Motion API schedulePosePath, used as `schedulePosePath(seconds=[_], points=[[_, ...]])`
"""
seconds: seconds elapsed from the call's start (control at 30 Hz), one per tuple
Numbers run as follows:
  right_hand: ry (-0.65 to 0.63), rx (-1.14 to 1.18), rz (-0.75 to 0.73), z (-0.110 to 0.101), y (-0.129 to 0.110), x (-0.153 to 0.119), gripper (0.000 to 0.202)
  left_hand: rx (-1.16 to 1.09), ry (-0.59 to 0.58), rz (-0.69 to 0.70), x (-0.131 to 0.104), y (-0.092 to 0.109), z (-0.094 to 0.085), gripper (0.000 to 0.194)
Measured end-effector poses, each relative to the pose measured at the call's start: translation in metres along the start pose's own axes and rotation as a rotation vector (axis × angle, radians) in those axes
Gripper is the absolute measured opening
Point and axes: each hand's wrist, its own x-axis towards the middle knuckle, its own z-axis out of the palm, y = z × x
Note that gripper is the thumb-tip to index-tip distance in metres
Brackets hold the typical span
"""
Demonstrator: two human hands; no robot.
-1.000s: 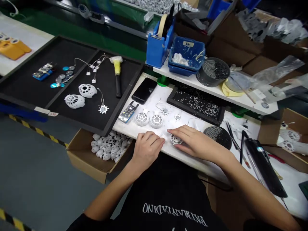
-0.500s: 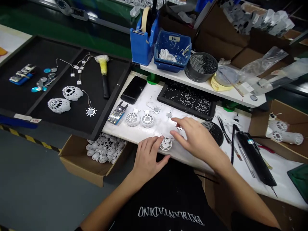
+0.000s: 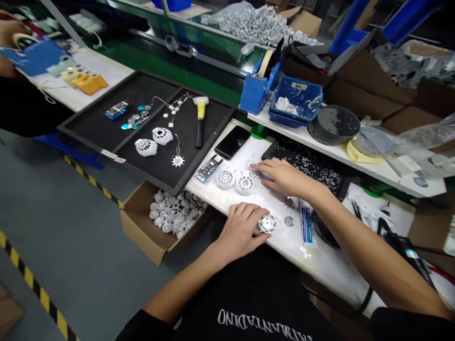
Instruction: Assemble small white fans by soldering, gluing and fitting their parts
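Note:
My left hand (image 3: 241,228) is closed around a white round part with spokes (image 3: 268,223), at the front edge of the white table (image 3: 213,201). My right hand (image 3: 280,176) reaches across, index finger stretched out and thumb apart; its fingertips are at a small piece behind the housings, largely covered. Two white lattice housings (image 3: 225,179) stand just left of those fingers. A small round disc (image 3: 289,221) lies right of the spoked part. Beyond it is a blue and white tube (image 3: 308,226). Under my right forearm a small dark piece is partly hidden.
A black phone (image 3: 232,142) and a circuit board (image 3: 209,168) lie at the table's left. Left of them, a black tray (image 3: 152,166) bears a hammer (image 3: 200,121) and housings. A shelf (image 3: 373,166) with blue bins crosses behind. Below sits a carton (image 3: 142,227) of white parts. Another person's hand (image 3: 10,33) shows far left.
The view has swung left. My right hand has moved left, to behind the lattice housings. My left hand has closed around the spoked part. The tube has come into sight.

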Motion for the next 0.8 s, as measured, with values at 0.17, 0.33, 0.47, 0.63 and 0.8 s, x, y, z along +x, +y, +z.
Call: schedulePosePath(seconds=[0.17,0.33,0.47,0.63,0.8], points=[[0.044,0.042,-0.043,0.009,0.009,0.006,0.049,-0.020,-0.089,-0.028,0.007,0.001,-0.008,0.060],[0.060,0.068,-0.058,0.014,0.010,0.011,0.045,-0.043,-0.121,-0.026,0.010,-0.003,-0.013,0.055],[0.101,0.048,0.004,0.002,0.001,0.005,0.040,-0.042,-0.146,-0.010,0.014,-0.006,-0.015,0.054],[0.270,0.014,0.062,-0.031,-0.035,-0.039,0.045,-0.023,-0.158,0.022,0.018,-0.009,-0.014,0.049],[0.345,0.132,0.137,-0.028,-0.085,-0.098,0.040,0.005,-0.097,0.043,0.019,-0.010,-0.009,0.045]])
